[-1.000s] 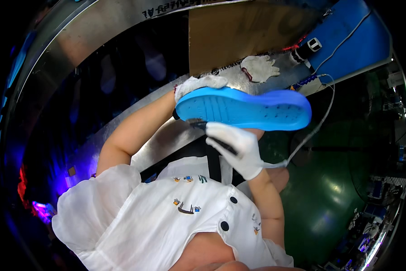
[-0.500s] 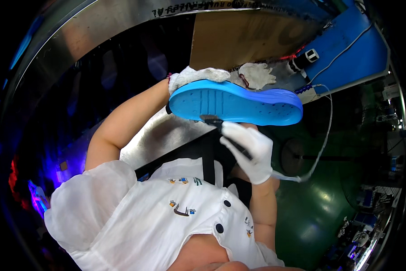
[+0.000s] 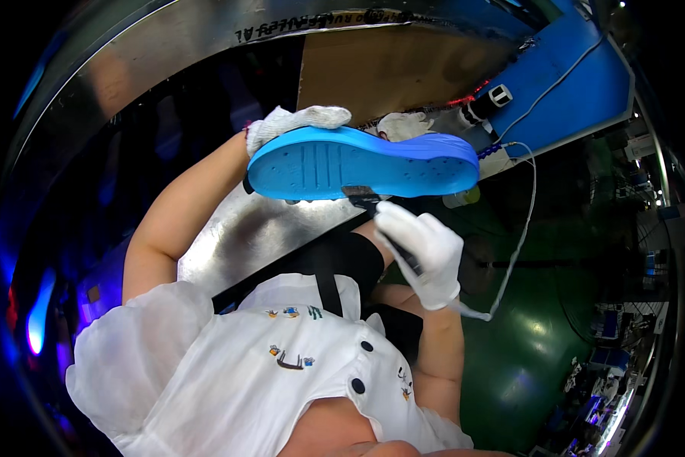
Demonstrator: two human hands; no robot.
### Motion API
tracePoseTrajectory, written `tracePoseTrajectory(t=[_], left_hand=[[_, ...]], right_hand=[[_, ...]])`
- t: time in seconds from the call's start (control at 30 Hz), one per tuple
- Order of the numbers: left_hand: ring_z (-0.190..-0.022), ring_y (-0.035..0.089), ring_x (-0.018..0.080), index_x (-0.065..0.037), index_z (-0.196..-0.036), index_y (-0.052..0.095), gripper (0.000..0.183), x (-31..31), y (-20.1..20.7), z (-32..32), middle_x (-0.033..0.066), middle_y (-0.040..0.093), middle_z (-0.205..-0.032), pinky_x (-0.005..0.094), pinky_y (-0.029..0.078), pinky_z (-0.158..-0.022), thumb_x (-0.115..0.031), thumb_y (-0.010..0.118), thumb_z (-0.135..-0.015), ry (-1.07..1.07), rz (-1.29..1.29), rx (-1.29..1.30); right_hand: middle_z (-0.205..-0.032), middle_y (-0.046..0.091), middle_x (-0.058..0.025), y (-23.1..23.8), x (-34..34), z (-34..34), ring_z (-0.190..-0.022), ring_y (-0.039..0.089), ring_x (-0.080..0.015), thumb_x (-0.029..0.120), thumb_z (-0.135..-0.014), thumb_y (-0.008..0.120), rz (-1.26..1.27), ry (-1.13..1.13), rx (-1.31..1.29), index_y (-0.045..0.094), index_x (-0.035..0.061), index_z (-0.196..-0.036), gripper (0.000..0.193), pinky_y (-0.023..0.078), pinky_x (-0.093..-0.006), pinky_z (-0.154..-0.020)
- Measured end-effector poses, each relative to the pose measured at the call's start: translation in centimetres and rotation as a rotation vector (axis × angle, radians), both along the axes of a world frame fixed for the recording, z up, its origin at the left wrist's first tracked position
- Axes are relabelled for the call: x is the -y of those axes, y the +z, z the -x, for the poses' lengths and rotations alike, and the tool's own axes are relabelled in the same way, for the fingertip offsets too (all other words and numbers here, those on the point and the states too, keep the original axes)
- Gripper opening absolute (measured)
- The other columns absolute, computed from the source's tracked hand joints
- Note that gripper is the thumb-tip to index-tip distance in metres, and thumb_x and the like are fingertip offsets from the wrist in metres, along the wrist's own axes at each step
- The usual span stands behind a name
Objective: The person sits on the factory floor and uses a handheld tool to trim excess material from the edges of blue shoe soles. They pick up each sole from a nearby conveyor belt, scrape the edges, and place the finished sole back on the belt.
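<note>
A bright blue shoe sole (image 3: 388,164), shading to violet at its right end, is held tilted in front of me. Its ribbed, dotted face is turned toward me. My left hand (image 3: 300,126), in a white knit glove, grips the far left edge; the fingers behind the sole are hidden. In a white glove, my right hand (image 3: 422,247) is closed round the black handle of a brush (image 3: 365,199). The dark brush head touches or overlaps the sole's near edge around its middle; contact is hard to tell.
A metal work surface (image 3: 236,236) lies beneath the sole. Beyond stand a brown cardboard sheet (image 3: 388,72), a loose white glove (image 3: 403,124) and a black cylinder with a white top (image 3: 498,97) near a blue board (image 3: 559,91). A pale cord (image 3: 521,244) hangs beside my right wrist.
The sole and my left hand sit further left in the picture, as does the background. The brush head has shifted rightward along the sole's near edge.
</note>
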State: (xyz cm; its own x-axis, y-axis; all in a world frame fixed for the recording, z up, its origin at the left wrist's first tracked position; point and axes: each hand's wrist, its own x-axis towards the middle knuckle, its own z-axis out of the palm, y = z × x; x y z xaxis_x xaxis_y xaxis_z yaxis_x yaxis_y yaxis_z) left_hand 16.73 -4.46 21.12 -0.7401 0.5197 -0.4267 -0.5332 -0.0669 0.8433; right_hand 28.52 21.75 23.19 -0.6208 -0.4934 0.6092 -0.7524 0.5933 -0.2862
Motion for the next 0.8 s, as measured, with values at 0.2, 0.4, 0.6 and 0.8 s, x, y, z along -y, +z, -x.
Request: tracePoseTrajectory(t=[0.2,0.4,0.6,0.8], left_hand=[[-0.084,0.069,0.0229,-0.004,-0.114,0.064,0.056,1.0,-0.3,-0.3,0.0168,0.066,-0.107,0.0401,0.059,-0.067,-0.054,0.064,-0.088,0.016,-0.033,-0.228],[-0.094,0.067,0.0396,-0.003,-0.131,0.055,0.071,-0.1,-3.7,-1.9,0.0245,0.065,-0.113,0.0481,0.059,-0.075,-0.063,0.045,-0.094,-0.073,-0.629,0.112],[-0.114,0.06,0.0373,-0.001,-0.134,0.051,0.089,-3.5,-4.9,-6.7,0.0208,0.061,-0.123,0.0517,0.053,-0.093,-0.076,0.046,-0.086,0.226,-0.613,0.052],[-0.115,0.057,0.0409,-0.002,-0.148,0.031,0.093,3.6,2.0,-9.8,0.0276,0.044,-0.139,0.0509,0.05,-0.096,-0.073,0.041,-0.089,0.15,-0.811,-0.138]], right_hand=[[-0.104,0.071,-0.003,1.0,-0.6,0.0,-0.063,0.057,-0.0205,0.009,-0.063,0.07,-0.063,-0.055,-0.174,0.07,0.0121,-0.099,0.036,0.049,-0.0308,-0.054],[-0.089,0.071,-0.001,1.2,0.6,-0.6,-0.066,0.058,-0.0175,0.006,-0.065,0.082,0.18,0.18,0.158,0.072,0.0126,-0.091,0.029,0.045,-0.0323,-0.069],[-0.095,0.071,-0.0077,-1.9,4.6,0.1,-0.077,0.061,-0.023,0.0,-0.069,0.08,0.238,-0.016,-0.245,0.071,0.0062,-0.097,0.03,0.047,-0.0334,-0.072],[-0.097,0.072,-0.0135,-0.6,2.9,-2.5,-0.08,0.061,-0.0195,0.002,-0.078,0.077,0.86,0.29,0.199,0.068,0.0012,-0.1,0.024,0.049,-0.0296,-0.074]])
